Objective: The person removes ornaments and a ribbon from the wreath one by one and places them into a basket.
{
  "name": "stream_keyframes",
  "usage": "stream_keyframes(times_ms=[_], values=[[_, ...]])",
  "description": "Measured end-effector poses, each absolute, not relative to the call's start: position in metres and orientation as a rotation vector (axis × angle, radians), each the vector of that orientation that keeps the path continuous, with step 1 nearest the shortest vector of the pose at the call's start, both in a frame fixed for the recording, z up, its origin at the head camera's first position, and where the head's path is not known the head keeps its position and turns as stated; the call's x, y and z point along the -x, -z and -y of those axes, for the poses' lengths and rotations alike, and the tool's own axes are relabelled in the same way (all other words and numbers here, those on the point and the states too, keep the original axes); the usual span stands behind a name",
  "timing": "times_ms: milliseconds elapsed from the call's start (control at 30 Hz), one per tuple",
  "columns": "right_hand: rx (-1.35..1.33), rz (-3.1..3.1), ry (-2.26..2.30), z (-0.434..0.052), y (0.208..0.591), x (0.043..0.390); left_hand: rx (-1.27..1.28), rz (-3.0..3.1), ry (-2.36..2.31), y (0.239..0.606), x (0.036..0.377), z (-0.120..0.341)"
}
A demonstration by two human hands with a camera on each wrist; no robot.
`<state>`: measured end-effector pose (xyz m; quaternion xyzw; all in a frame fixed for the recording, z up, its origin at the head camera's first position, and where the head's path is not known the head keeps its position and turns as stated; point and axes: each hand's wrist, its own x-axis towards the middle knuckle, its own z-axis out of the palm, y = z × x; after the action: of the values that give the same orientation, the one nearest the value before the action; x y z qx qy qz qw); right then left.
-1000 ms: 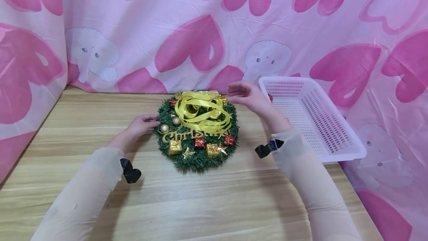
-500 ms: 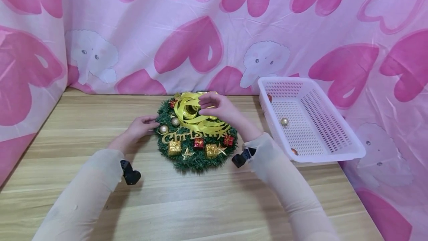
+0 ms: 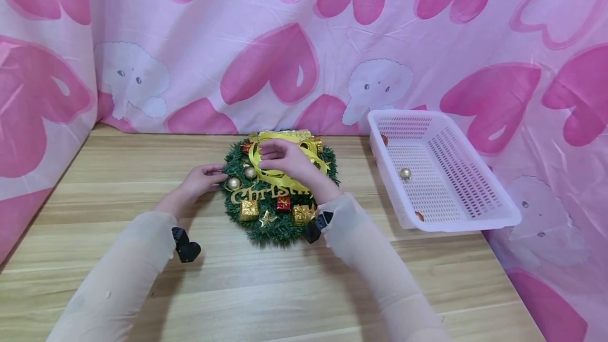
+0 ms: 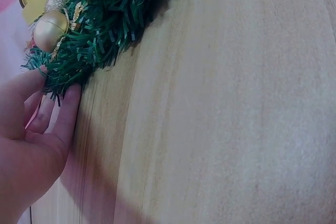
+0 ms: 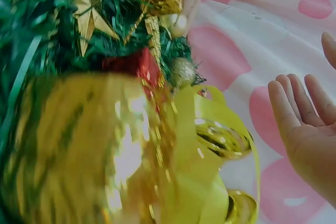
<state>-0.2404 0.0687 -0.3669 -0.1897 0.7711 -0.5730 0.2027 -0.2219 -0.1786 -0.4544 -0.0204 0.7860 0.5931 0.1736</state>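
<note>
A green Christmas wreath (image 3: 277,232) lies on the wooden table, trimmed with gold "Christmas" lettering (image 3: 260,192), small gift boxes, stars and gold baubles. My left hand (image 3: 201,179) holds its left edge between thumb and fingers, as the left wrist view shows beside a gold bauble (image 4: 51,31). Over the upper part of the wreath, my right hand (image 3: 287,161) hovers with fingers extended and nothing held. It partly hides the yellow ribbon (image 3: 273,178) and gold bells in the head view. From the right wrist, a bell (image 5: 226,140) shows beneath the ribbon, apart from the open palm.
To the right stands a white perforated plastic basket (image 3: 456,223), with a gold bauble (image 3: 405,173) and two reddish objects inside. Pink heart-patterned cloth (image 3: 190,41) hangs behind and around the table (image 3: 228,300). Each wrist carries a small black camera.
My right hand has moved left from the wreath's upper right edge to above the ribbon and bells, uncovering more of the basket. My left hand stays at the wreath's left edge.
</note>
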Motion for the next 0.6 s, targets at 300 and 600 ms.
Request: stream_keyframes(times_ms=[300, 600], values=[[0.567, -2.205, 1.503, -0.044, 0.382, 0.237, 0.052, -2.227, -1.681, 0.454, 0.223, 0.179], [0.521, -2.245, 1.422, -0.025, 0.397, 0.236, 0.04, -2.215, -1.701, 0.453, 0.221, 0.179]])
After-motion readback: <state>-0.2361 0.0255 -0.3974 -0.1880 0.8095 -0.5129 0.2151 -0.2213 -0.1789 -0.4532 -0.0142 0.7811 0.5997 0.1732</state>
